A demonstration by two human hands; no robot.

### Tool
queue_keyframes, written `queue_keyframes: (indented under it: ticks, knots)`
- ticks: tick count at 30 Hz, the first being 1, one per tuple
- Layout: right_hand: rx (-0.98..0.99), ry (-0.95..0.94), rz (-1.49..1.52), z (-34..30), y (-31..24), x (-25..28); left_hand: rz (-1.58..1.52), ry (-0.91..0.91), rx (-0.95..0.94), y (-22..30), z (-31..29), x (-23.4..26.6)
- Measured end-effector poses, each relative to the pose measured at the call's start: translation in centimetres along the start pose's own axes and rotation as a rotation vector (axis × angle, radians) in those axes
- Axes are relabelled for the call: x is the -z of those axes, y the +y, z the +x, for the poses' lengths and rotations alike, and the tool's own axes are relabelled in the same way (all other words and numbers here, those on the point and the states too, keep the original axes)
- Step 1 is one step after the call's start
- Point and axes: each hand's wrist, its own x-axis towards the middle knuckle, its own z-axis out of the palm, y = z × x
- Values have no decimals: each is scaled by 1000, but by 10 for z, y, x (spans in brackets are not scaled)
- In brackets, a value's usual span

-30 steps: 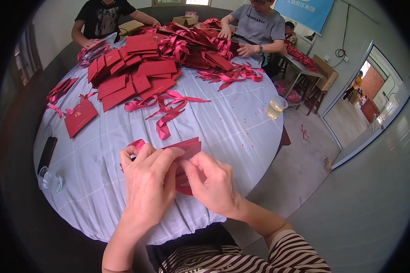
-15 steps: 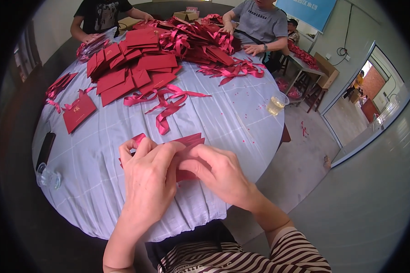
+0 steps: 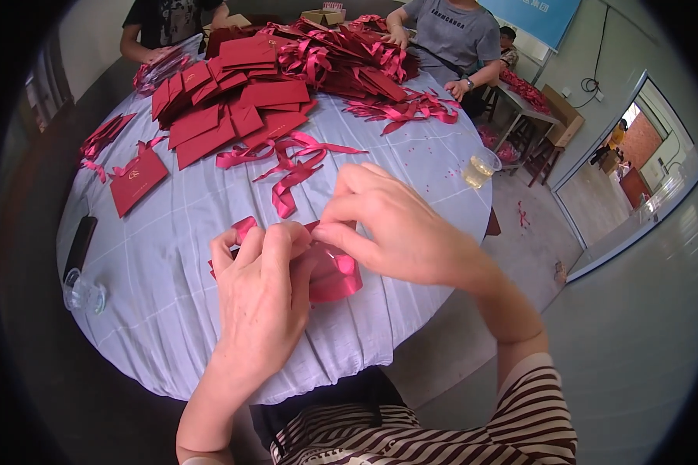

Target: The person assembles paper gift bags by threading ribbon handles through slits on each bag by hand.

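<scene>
Fingers close together, a person in striped sleeves works at a cloth-covered table (image 3: 159, 260). The left hand (image 3: 257, 267) is closed on a red paper bag (image 3: 323, 265), which sits low over the table's near edge. The right hand (image 3: 402, 225), lower and to the right a half-second earlier, has lifted over it, thumb and forefinger pinched together; what they grip cannot be told. A glossy pink ribbon (image 3: 340, 293) has come into sight below, suggesting that handling has passed from the bag's folds to its trim. On the left lie a clear cup (image 3: 84, 293) and a finished-looking red bag (image 3: 138, 183); farther off, loose ribbons (image 3: 291, 167) and, on the right, a cup of pale drink (image 3: 481, 169). Beyond rises a heap of red bags (image 3: 229, 112), with a grey-shirted co-worker (image 3: 457, 39) and a black-shirted co-worker (image 3: 163, 27) on the far side.
</scene>
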Motion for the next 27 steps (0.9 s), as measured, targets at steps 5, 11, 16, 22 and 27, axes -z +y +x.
queue_keyframes:
  ticks: [5, 11, 16, 22, 27]
  knots:
    - [-107, -713, 17, 50, 10, 21, -1, -4, -44, 5, -1, 3]
    - [-261, -1018, 220, 73, 17, 18, -3, -23, -74, 5, -2, 2]
    - [-189, -771, 385, 43, 35, 1, -7, -40, -59, 8, -1, 6]
    - [-181, -485, 631, 31, 44, -6, -37, -114, 28, 10, 2, 7]
    - [-227, -152, 1061, 45, 70, -9, -48, -107, 71, 11, 0, 8]
